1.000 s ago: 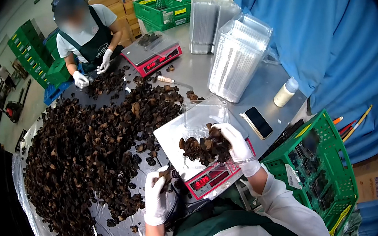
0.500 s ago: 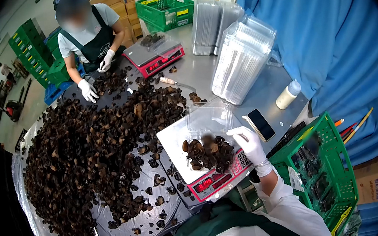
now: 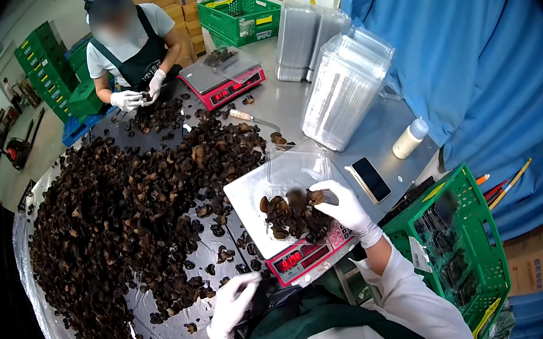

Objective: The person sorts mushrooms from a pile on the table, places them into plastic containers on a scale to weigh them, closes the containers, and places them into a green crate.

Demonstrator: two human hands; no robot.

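A pile of wood ear mushrooms (image 3: 288, 220) lies in a clear plastic container on the red-and-white scale (image 3: 256, 228), whose red digits are lit. My right hand (image 3: 346, 209), in a white glove, reaches over the container's right side. Its thumb and forefinger close around a wood ear mushroom (image 3: 317, 197) at the pile's edge. Low in the view, my left hand (image 3: 232, 310), also gloved, hovers by the table's front edge, left of the scale. Its thumb and fingers are apart, with nothing seen between them. The container's clear lid (image 3: 298, 166) stands open at the back.
A large heap of wood ear mushrooms (image 3: 111, 234) covers the left table. Across it, a co-worker (image 3: 134, 51) handles a piece beside a second scale (image 3: 222, 85). Stacked clear containers (image 3: 346, 87), a bottle (image 3: 410, 139), a phone (image 3: 371, 179) and a green crate (image 3: 488, 245) stand right.
My left hand has risen from the bottom edge toward the scale. My right hand has moved left onto the mushrooms. The co-worker's hands have come together, and the scale's digits have changed.
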